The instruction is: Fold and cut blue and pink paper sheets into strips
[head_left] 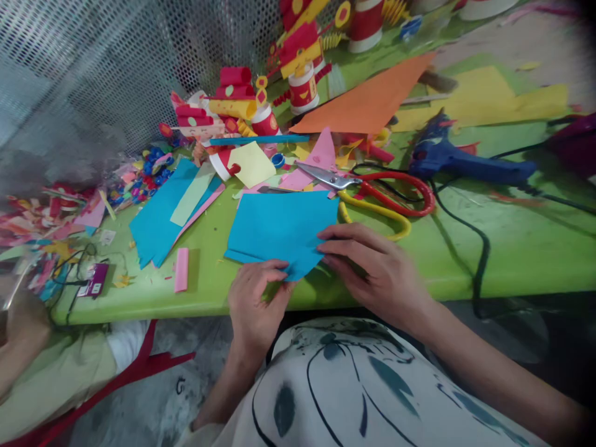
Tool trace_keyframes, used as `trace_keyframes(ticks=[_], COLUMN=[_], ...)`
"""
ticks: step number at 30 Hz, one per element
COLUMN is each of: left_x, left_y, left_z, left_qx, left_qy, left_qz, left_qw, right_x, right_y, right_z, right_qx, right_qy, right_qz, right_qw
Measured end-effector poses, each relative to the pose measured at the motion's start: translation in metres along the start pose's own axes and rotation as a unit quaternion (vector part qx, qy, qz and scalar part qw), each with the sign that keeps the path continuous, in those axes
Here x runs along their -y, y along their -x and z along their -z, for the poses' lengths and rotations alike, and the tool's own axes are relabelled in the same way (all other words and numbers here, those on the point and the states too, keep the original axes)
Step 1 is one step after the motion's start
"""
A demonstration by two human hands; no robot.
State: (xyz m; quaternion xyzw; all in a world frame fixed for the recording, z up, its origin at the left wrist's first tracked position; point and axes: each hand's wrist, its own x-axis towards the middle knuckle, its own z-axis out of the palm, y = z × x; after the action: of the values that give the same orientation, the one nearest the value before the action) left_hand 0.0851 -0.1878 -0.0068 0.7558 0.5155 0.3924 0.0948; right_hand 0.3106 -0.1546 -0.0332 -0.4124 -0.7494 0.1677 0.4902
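A sheet of blue paper [284, 223] lies at the near edge of the green table, with a narrow folded strip along its lower left side. My left hand [258, 301] pinches its near edge between thumb and fingers. At the paper's right edge, the fingers and thumb of my right hand [377, 267] close on the corner. Just behind and to the right rest scissors [347, 181] with one red and one yellow handle, their blades partly spread. A pink paper piece [321, 155] sits under the blades.
A blue glue gun [456, 158] with a black cord lies to the right. More blue paper [162, 211] and a small pink strip [181, 270] are on the left. Paper-cup figures [302, 87] stand behind. Another person's hand [25, 323] shows at far left.
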Motion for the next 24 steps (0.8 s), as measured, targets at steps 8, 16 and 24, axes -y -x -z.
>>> trace_keyframes(ticks=[8,16,24], left_x=[-0.0034,-0.0037,-0.0051], left_y=[0.0063,0.0096,0.0041], left_z=[0.0040,0.0029,0.0045], left_qx=[0.014,-0.012,0.019], left_qy=[0.018,-0.033,-0.048], left_qz=[-0.010,-0.051,-0.050], left_qw=[1.000,0.998,0.997], right_x=[-0.0002,0.0001,-0.0034], right_y=[-0.0008,-0.0002,0.0023], right_z=[0.0015,0.0026,0.0016], right_qx=[-0.008,-0.005,0.011], right_qy=[0.010,0.004,0.024], right_qz=[0.006,0.005,-0.012], right_qw=[1.000,1.000,1.000])
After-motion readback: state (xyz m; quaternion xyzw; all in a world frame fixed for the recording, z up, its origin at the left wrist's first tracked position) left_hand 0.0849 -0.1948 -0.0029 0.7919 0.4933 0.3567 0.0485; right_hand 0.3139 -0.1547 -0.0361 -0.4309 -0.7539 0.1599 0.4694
